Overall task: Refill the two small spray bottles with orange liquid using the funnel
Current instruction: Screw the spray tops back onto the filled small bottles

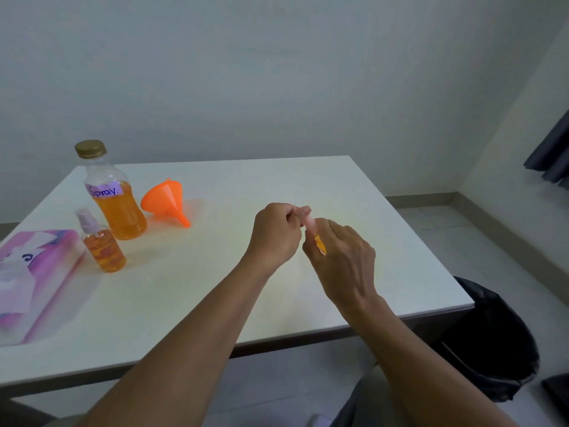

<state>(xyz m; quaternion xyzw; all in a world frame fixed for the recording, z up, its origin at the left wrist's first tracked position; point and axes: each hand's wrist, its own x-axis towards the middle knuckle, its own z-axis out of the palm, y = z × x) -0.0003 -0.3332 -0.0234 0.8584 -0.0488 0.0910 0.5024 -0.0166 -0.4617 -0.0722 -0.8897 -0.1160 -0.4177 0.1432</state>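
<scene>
On the tabletop [215, 272], far left, stand the big bottle [118, 204] labelled "Spray", a small spray bottle [103, 245], the orange funnel [166, 201] lying on its side, and a pink tissue pack [34, 272]. Above the middle, the right hand [341, 260] grasps the second spray bottle [320, 243], mostly hidden. The left hand [274, 232] pinches its pink top [306, 215], probably the cap.

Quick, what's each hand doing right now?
Left hand: closed, pinching the spray top of a small bottle.
Right hand: closed around that small bottle, mostly hiding it.
</scene>
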